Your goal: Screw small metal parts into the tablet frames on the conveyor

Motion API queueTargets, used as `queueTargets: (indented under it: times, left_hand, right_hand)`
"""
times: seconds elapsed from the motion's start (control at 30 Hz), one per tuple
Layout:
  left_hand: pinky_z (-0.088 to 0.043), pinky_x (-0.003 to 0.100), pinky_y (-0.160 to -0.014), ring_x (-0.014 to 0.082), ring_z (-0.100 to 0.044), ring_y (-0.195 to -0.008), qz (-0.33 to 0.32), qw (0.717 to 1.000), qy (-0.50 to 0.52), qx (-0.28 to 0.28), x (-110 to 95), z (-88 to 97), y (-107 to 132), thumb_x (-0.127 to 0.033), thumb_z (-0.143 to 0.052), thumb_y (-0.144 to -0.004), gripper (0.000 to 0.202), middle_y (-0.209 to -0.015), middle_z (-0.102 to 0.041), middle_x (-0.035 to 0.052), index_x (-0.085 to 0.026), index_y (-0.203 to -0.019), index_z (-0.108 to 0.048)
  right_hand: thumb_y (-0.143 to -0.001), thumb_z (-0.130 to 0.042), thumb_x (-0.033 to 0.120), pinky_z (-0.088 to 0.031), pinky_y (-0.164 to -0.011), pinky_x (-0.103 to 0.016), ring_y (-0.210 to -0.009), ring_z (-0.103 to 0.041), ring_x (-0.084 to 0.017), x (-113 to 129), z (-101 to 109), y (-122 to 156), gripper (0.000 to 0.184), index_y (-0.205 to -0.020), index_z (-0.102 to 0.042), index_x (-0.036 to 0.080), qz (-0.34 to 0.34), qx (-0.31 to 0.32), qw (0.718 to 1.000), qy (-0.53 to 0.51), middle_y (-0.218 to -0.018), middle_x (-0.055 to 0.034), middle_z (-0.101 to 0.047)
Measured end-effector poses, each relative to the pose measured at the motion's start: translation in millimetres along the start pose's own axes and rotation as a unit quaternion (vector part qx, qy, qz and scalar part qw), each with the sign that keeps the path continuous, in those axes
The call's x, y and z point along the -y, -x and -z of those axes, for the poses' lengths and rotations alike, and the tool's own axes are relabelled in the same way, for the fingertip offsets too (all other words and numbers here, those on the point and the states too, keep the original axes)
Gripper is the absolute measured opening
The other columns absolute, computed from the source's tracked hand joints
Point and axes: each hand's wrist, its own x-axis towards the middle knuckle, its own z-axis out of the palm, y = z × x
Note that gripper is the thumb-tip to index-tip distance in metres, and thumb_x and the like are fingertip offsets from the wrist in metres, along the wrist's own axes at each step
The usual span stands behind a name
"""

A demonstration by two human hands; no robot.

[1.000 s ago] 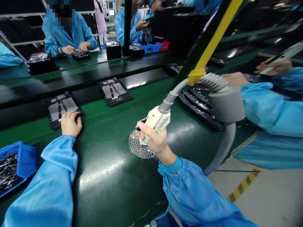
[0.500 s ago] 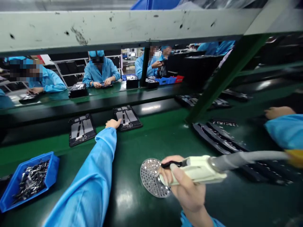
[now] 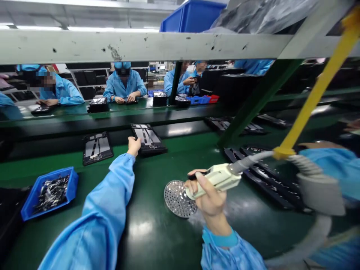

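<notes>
Head view: I look down over a green bench [image 3: 152, 176], smooth and glossy, with broad reflections across it.

Left hand: the arm is stretched forward, and the left hand [image 3: 134, 145] pinches the left edge of the right-hand device [image 3: 149, 137], thumb showing at the rim. The other fingers are mostly hidden from me.

Right-hand device: it sits at the far side of the bench, a flat dark-framed rectangle, its inside exposed as matte grey panels and dark strips. Its near side looks thick; I cannot tell whether it is tilted or has something beneath it.

Right hand: the right hand [image 3: 210, 198] is wrapped round a pale, angular tool [image 3: 222, 178], thumb along its body. A grey ribbed hose joins the tool's back end.

Metal dish: the tool's front end is at the round, silvery dish [image 3: 177, 206], pierced with rows of small holes; bright specks sit towards its far side. Contact is hidden by the fingers.

Progress: I judge this as mid-work. One device is in hand, and the left-hand device [image 3: 97, 148] lies apart, untouched and likewise uncovered. The tool is on neither, and I cannot tell which fastenings are done or left.

Blue bin: the smooth plastic bin [image 3: 73, 183] holds jumbled dark and shiny slivers.
</notes>
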Motion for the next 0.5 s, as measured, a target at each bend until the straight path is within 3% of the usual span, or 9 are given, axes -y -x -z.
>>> queueTargets:
  times: [0.13, 0.2, 0.3, 0.37, 0.43, 0.5]
  left_hand:
    - [-0.055, 0.027, -0.105, 0.0192, -0.065, -0.128, -0.016, 0.998, 0.056, 0.000, 58, 71.4, 68, -0.024, -0.055, -0.103, 0.060, -0.147, -0.063, 0.0123, -0.020, -0.160, -0.036]
    - [-0.057, 0.027, -0.101, 0.0203, -0.068, -0.125, -0.014, 0.995, 0.088, 0.033, 93, 97.4, 113, -0.025, -0.054, -0.102, 0.063, -0.147, -0.064, 0.0112, -0.020, -0.162, -0.034]
    - [-0.057, 0.032, -0.101, 0.0247, -0.069, -0.124, -0.028, 0.992, 0.077, 0.091, 131, 118.2, 175, -0.032, -0.052, -0.099, 0.069, -0.145, -0.065, 0.0151, -0.013, -0.162, -0.031]
    - [-0.057, 0.035, -0.096, 0.0278, -0.073, -0.113, -0.044, 0.987, -0.030, 0.150, 139, 129.6, 201, -0.040, -0.054, -0.096, 0.077, -0.127, -0.074, 0.0158, -0.009, -0.163, -0.029]
    - [-0.056, 0.038, -0.088, 0.0307, -0.076, -0.096, -0.058, 0.959, -0.171, 0.218, 135, 147.0, 212, -0.047, -0.057, -0.094, 0.083, -0.103, -0.080, 0.0126, -0.008, -0.162, -0.031]
    - [-0.054, 0.038, -0.085, 0.0321, -0.075, -0.091, -0.076, 0.931, -0.279, 0.223, 124, 172.5, 209, -0.050, -0.057, -0.094, 0.073, -0.095, -0.080, 0.0114, -0.009, -0.154, -0.047]
  right_hand:
    - [-0.074, -0.087, 0.047, -0.047, -0.039, -0.028, -0.033, -0.047, -0.011, 10, -12, 5, 0.033, -0.075, -0.070, 0.019, -0.025, 0.016, 0.999, -0.024, -0.044, 0.0072, -0.048]
    - [-0.072, -0.089, 0.048, -0.047, -0.040, -0.029, -0.033, -0.047, -0.011, 15, -23, 13, 0.035, -0.073, -0.071, 0.018, -0.042, 0.033, 0.998, -0.038, -0.044, 0.0066, -0.049]
    - [-0.074, -0.088, 0.048, -0.049, -0.040, -0.029, -0.033, -0.046, -0.010, 19, -47, 33, 0.034, -0.075, -0.072, 0.017, -0.066, 0.076, 0.994, -0.047, -0.044, 0.0068, -0.049]
    - [-0.076, -0.087, 0.048, -0.049, -0.040, -0.029, -0.033, -0.046, -0.011, 18, -63, 48, 0.033, -0.077, -0.072, 0.018, -0.088, 0.106, 0.990, -0.042, -0.043, 0.0070, -0.050]
    - [-0.077, -0.085, 0.048, -0.050, -0.040, -0.029, -0.034, -0.048, -0.012, 13, -76, 62, 0.032, -0.077, -0.071, 0.019, -0.105, 0.126, 0.986, -0.026, -0.042, 0.0070, -0.050]
    - [-0.078, -0.084, 0.048, -0.052, -0.043, -0.030, -0.035, -0.049, -0.012, 7, -84, 73, 0.032, -0.076, -0.070, 0.020, -0.110, 0.136, 0.985, -0.008, -0.042, 0.0075, -0.049]
